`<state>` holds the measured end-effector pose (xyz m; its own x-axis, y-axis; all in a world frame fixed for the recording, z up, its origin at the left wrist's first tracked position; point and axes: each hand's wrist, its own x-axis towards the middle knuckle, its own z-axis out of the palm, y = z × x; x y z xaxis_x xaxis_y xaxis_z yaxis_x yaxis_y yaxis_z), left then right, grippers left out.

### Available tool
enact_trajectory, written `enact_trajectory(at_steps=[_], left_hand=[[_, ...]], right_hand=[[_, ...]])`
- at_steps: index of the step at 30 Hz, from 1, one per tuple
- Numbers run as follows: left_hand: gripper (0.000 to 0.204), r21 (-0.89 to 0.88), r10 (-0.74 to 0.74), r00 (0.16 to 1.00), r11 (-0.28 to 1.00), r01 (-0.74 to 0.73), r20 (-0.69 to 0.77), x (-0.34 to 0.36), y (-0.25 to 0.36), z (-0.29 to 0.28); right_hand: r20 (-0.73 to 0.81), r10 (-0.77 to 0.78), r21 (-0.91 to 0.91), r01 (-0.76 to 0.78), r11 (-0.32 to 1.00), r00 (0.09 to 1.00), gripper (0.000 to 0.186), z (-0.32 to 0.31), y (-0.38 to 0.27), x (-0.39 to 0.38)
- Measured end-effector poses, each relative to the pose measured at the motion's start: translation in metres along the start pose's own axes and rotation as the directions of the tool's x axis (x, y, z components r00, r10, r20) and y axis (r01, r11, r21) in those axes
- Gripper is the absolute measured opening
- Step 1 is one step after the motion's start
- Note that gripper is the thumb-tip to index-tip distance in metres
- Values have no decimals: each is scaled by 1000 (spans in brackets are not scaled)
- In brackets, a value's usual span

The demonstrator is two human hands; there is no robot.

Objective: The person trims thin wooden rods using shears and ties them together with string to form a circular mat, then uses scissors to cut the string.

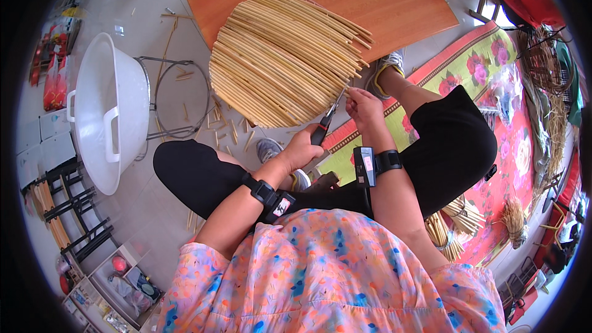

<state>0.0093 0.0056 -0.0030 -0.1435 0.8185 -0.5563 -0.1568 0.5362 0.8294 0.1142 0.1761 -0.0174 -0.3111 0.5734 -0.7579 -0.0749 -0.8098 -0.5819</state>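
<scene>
1. Stalk mat, upper centre of frame: overhangs tabletop, presumably for rim access.
2. Left hand: wrapped around black-handled tool, tip angled at rim.
3. Right hand: curled beside rim, probably for steadying; cannot tell if pinching.

The stalk mat at twelve o'clock is looking smooth and woody; the wood-grained tabletop is looking faintly glossy. The cutters are pairing metal with dark plastic. At nine o'clock, the basin is shining smoothly.
</scene>
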Motion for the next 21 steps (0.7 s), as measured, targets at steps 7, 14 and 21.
enact_trajectory(at_steps=[7,14,21], left_hand=[[46,109,15,999,994,-11,-35,-1,-1,-2],[40,96,26,1000,995,-24,-14,-1,1,-6],[36,-3,-85,996,996,85,-23,-4,1,-9]], right_hand=[[35,10,19,-11,1000,999,12,-1,2,1],[-23,-19,-4,19,1000,1000,11,2,6,-1],[-42,-34,-167,27,986,999,12,-4,9,3]])
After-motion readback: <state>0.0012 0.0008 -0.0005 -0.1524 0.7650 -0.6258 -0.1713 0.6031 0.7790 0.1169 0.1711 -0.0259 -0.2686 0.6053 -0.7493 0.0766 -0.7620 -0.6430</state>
